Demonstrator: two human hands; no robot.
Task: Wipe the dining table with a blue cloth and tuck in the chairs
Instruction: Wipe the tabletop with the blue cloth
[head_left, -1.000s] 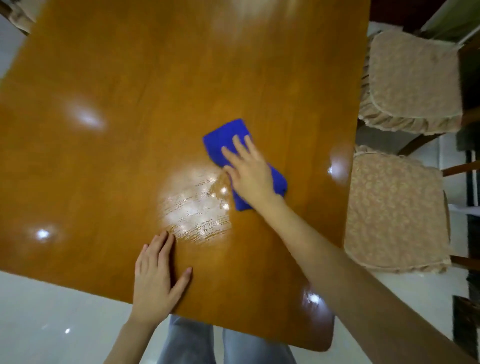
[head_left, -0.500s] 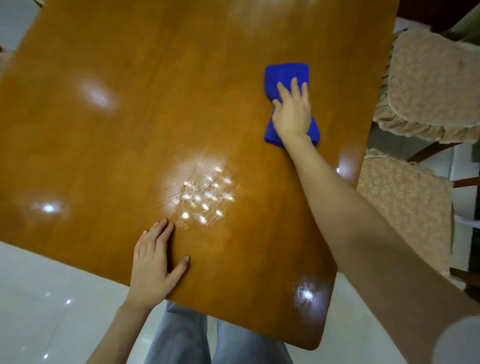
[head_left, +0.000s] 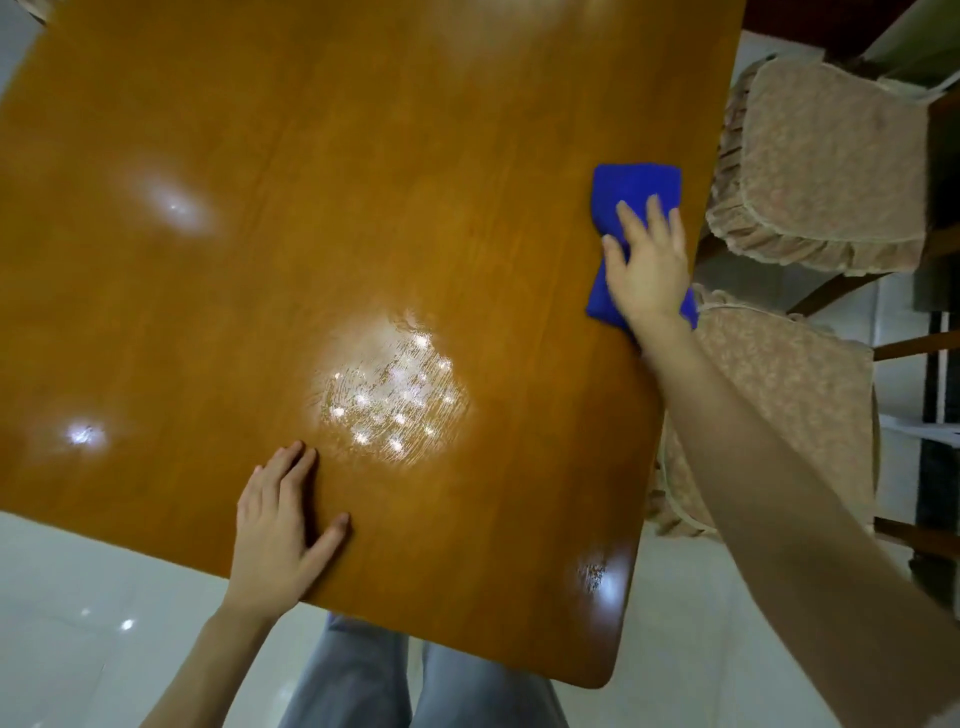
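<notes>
**Blue cloth at the counter's right edge, wiping under way**

Blue cloth (head_left: 635, 208), folded into a thick pad, lies flat on the wooden counter (head_left: 337, 182) close to its right-hand edge, its near corner seeming to reach that edge. The right hand (head_left: 647, 265) lies on top of it with fingers spread and palm pressing down; it pins the cloth rather than gripping it. The left hand (head_left: 278, 535) rests flat and open on the near edge of the counter, holding nothing, apparently bracing the body.

The step in hand looks like the wiping itself, with the right side being covered. A patch of streaky sheen (head_left: 392, 397) near the middle could be damp residue, though the glare makes that uncertain. The next move, by my reading, calls for keeping even pressure while drawing the cloth along or back from the edge, so it does not slide off, then working over the left and far parts.

Two chairs with frilled beige seat cushions stand beside the right edge: the far chair (head_left: 826, 166) is pulled clear of the counter, and the near chair (head_left: 779, 415) sits just beside it, partly hidden by the right forearm. Neither looks tucked in, so that part is not yet done. Nothing else lies on the counter to get in the way. Pale glossy floor (head_left: 78, 597) shows below.
</notes>
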